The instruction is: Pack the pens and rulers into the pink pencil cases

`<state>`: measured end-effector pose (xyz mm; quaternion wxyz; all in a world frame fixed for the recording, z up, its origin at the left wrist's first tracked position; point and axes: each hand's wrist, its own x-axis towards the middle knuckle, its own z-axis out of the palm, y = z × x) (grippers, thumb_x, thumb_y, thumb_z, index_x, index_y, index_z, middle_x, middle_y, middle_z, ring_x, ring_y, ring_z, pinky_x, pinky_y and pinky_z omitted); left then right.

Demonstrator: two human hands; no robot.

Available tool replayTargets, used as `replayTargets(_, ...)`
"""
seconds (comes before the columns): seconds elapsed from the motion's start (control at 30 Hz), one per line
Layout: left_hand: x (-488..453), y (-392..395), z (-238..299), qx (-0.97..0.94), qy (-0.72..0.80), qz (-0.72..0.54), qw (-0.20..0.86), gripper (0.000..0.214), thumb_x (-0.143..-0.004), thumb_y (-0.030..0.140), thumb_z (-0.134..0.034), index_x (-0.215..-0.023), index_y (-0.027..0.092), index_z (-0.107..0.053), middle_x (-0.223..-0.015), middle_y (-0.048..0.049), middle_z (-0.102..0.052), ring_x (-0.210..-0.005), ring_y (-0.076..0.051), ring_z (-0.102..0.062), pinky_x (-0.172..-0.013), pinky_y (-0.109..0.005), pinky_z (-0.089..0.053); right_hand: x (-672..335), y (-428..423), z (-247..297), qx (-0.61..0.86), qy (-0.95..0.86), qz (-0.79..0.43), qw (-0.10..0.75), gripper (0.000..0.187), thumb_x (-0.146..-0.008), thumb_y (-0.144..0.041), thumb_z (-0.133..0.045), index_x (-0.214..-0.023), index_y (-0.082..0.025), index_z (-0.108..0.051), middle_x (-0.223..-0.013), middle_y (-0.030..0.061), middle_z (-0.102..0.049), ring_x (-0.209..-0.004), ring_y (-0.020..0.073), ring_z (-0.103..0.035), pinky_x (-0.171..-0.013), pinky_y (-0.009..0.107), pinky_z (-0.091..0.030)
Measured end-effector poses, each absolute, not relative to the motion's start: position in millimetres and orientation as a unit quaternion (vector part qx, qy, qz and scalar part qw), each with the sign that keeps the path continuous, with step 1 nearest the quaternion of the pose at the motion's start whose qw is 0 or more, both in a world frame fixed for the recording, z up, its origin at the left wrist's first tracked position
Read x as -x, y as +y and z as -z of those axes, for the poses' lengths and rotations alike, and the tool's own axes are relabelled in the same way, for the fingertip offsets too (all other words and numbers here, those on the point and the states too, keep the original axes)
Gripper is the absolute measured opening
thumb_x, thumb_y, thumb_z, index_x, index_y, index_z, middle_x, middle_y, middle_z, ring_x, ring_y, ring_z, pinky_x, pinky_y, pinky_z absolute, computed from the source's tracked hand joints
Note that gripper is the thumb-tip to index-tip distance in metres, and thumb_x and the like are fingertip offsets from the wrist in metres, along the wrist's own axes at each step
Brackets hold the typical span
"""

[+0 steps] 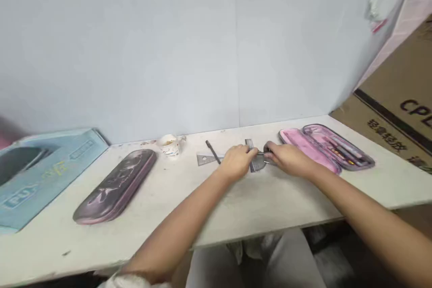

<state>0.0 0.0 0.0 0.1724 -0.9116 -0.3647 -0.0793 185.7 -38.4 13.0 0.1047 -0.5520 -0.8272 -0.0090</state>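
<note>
Right hand looks pinched on a thin dark stick, which sits between both hands, over the clear protractor. Left hand is at the other end, though I can't tell if it's gripping or just touching. I'd keep the fingertips light and the stick level (no nudging that ruler). Fingers hide both ends, and blur makes it tough to identify.

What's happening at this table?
A person's left hand and right hand seem to meet on a thin dark stick near a clear straight ruler; blur hides the grip. A black pen-shaped stick lies to their left. At right, an oblong pink-lined pencil case lies open; at left, a dark oblong case lies shut.
</note>
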Motion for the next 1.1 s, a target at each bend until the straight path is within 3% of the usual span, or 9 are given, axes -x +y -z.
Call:
replayTargets(0.2, -5, 0, 4, 0.897, -0.425, 0.101, 0.069, 0.038, -0.089, 0.047, -0.026, -0.105, 0.024, -0.053, -0.075, -0.0038, -0.063, -0.071, -0.020, -0.060, -0.060, -0.026, -0.039, -214, -38, 3, 0.550, -0.817, 0.040, 0.169, 0.024, -0.089, -0.029, -0.035, -0.096, -0.017, -0.055, -0.089, 0.0093, -0.064, -0.084, 0.0219, -0.058, -0.065, 0.028, -0.035)
replayTargets(0.4, 0, 4, 6, 0.810, -0.491, 0.235, -0.216, 0.033, -0.085, 0.039, -0.037, -0.101, 0.019, -0.058, -0.062, 0.0016, -0.053, -0.059, -0.012, -0.050, -0.055, -0.021, -0.035, -221, -39, 21, 0.574, -0.724, 0.008, 0.383, 0.014, -0.082, -0.031, -0.048, -0.088, -0.018, -0.049, -0.083, 0.0061, -0.061, -0.076, 0.0185, -0.056, -0.065, 0.027, -0.039)
replayTargets(0.5, -6, -2, 15, 0.799, -0.456, 0.270, -0.285, 0.032, -0.083, 0.038, -0.042, -0.099, 0.017, -0.059, -0.062, 0.0029, -0.049, -0.058, -0.010, -0.044, -0.055, -0.020, -0.034, -203, -39, 29, 0.538, -0.733, -0.002, 0.416, 0.009, -0.081, -0.026, -0.048, -0.086, -0.018, -0.048, -0.081, 0.0052, -0.059, -0.076, 0.0175, -0.055, -0.066, 0.027, -0.040)
replayTargets(0.73, 2, -8, 27, 0.762, -0.498, 0.314, -0.269, 0.029, -0.080, 0.039, -0.045, -0.079, 0.013, -0.058, -0.061, 0.0036, -0.043, -0.057, -0.010, -0.040, -0.055, -0.022, -0.031, -167, -27, 35, 0.508, -0.765, -0.008, 0.396, 0.005, -0.081, -0.023, -0.045, -0.081, -0.020, -0.050, -0.083, 0.0044, -0.055, -0.074, 0.0165, -0.053, -0.065, 0.027, -0.040)
replayTargets(1.1, 13, -9, 26, 0.776, -0.489, 0.306, -0.255, 0.027, -0.081, 0.036, -0.043, -0.084, 0.014, -0.059, -0.056, 0.0037, -0.045, -0.054, -0.010, -0.043, -0.053, -0.022, -0.033, -168, -26, 52, 0.491, -0.777, -0.049, 0.391, 0.026, -0.089, -0.031, -0.037, -0.099, -0.020, -0.058, -0.091, 0.0053, -0.065, -0.083, 0.0181, -0.059, -0.074, 0.030, -0.044)
